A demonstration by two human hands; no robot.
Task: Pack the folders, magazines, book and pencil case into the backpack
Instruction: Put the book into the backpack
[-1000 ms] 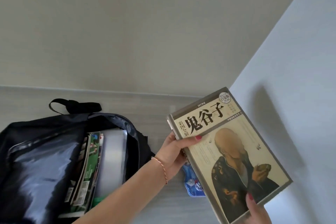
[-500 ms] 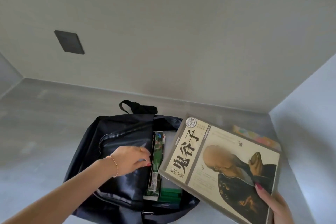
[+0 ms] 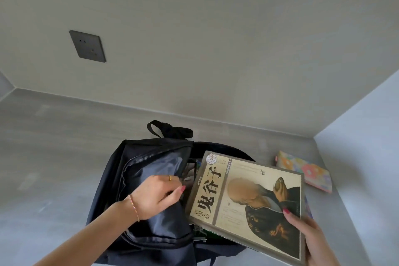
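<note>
Book (image 3: 248, 198) has swung lower over the backpack (image 3: 151, 181) mouth; my right hand (image 3: 311, 237) grips its corner, left hand (image 3: 157, 194) now pinches the flap open. Pencil case (image 3: 304, 170) waits beside.

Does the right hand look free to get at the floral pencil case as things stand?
Probably not yet: the right hand grips the book, though the pencil case lies uncovered on the table just beyond.
</note>
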